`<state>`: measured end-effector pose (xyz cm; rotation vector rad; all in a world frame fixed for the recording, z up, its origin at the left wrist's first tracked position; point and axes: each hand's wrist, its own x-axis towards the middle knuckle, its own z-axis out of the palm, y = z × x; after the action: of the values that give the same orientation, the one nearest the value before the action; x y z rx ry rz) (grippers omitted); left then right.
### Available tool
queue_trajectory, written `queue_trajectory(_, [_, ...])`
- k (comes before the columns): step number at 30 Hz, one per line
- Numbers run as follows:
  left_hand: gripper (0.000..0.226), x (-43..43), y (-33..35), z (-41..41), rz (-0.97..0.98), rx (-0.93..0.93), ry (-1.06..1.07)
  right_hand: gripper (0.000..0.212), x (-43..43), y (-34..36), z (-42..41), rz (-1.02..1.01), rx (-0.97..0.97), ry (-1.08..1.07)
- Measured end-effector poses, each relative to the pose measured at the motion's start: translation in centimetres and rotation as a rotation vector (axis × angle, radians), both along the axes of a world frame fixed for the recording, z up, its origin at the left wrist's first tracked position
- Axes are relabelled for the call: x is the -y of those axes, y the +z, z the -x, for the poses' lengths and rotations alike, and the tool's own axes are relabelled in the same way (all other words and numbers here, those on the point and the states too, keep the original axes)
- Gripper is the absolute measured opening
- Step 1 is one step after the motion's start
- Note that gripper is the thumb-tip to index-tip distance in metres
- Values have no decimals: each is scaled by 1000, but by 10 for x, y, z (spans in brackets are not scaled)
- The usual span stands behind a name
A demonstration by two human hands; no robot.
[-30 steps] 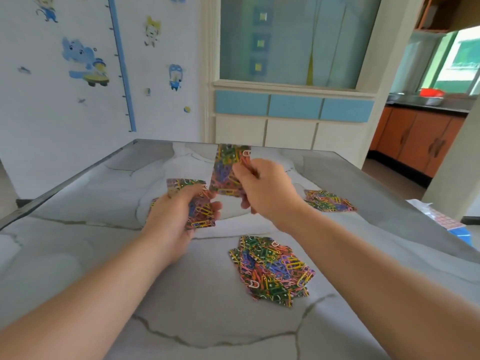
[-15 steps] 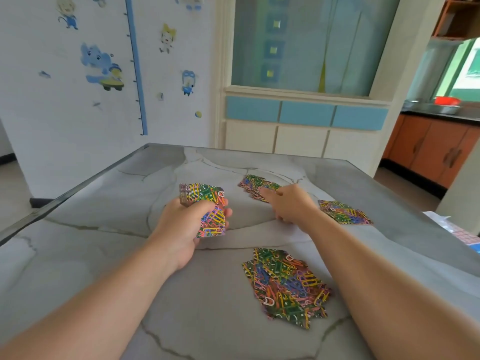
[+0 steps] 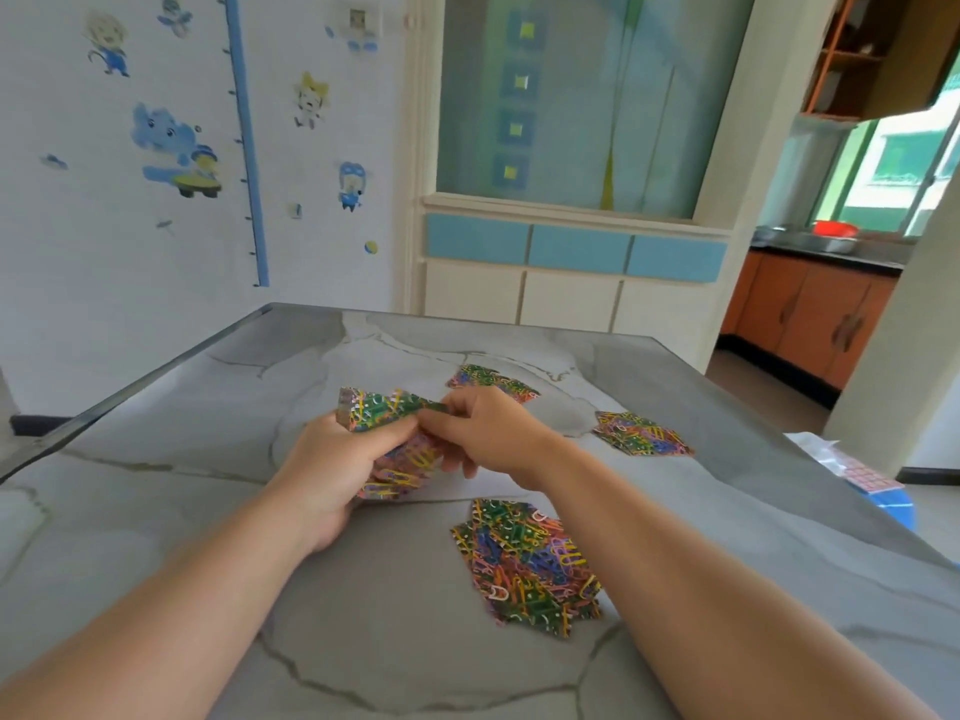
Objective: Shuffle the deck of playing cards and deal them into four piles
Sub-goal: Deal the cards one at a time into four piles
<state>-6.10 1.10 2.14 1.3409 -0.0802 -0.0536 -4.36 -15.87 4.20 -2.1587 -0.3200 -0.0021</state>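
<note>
My left hand grips the deck of cards, whose backs show a many-coloured paperclip pattern, above the grey marble table. My right hand pinches the top card of that deck at its right edge. Three loose card piles lie face down on the table: a far pile beyond my right hand, a right pile, and a larger near pile beside my right forearm. Any pile under my hands is hidden.
The table's left edge runs diagonally toward a white wall with stickers. Its right edge drops off near a blue-and-white object on the floor. A cabinet with blue panels stands behind the table.
My right hand left the far pile, where it had laid a card, and came back to the deck. It now pinches the top card. The left hand kept holding the deck.
</note>
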Motion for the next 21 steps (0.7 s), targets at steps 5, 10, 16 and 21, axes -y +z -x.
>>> queue_trajectory(5, [20, -22, 6, 26, 63, -118, -104, 27, 7, 17, -20, -146, -57, -288])
queue_trajectory(10, [22, -35, 2, 49, 48, -98, -248, 25, -31, 57, -40, -634, -47, -182])
queue_trajectory(16, [22, -33, 3, 49, 10, -67, -230, 50, -43, 29, -46, 207, -216, -245])
queue_trajectory(21, [21, -25, 3, 44, 44, -114, -164, 58, -19, 18, -18, 242, 107, -249])
